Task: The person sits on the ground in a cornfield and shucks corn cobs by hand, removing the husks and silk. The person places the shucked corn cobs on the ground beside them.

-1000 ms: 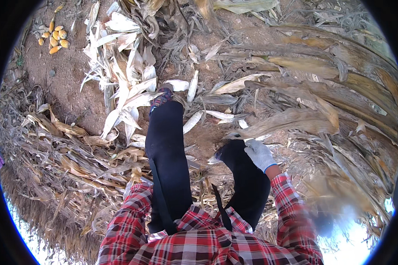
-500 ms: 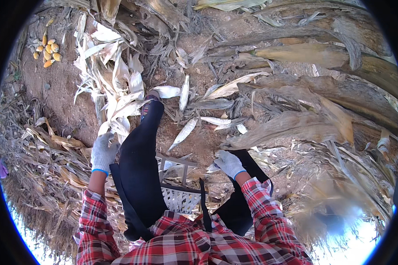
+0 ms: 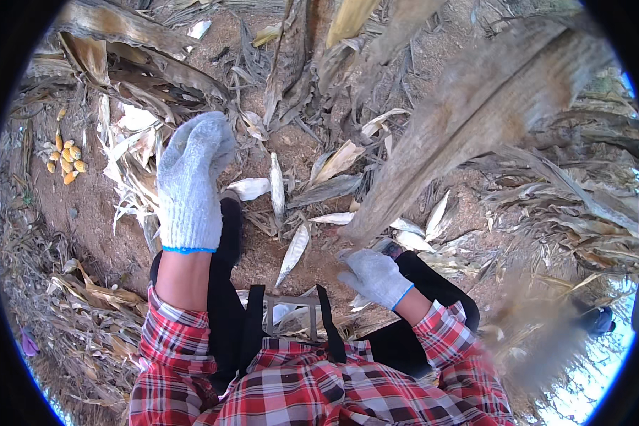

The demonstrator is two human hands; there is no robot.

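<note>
My left hand (image 3: 194,186), in a white knit glove with blue trim, is raised well forward over the pale husk pile. Its fingers bend away beneath the knuckles and are hidden. Low at centre right, my gloved right hand (image 3: 380,278) has curled fingers, and what they hold is hard to make out. The lower end of a long dry corn leaf (image 3: 433,149) meets those fingertips; the leaf slants up to the right, blurred. Between my hands, pale husk-covered corn ears (image 3: 293,254) lie on the soil, with another upright ear (image 3: 277,186) farther off.
Bare orange corn cobs (image 3: 67,160) lie heaped at the far left. White husks (image 3: 136,142) are piled beside them. Dry stalks (image 3: 131,35) cross the back. A grey slatted frame (image 3: 291,316) stands between my knees. A blurred shape (image 3: 547,341) shows at lower right.
My left hand has risen forward from beside my left knee and away from the husks. The long leaf has swung from lying flat to slanting upward. The right hand stays low; my view has shifted.
</note>
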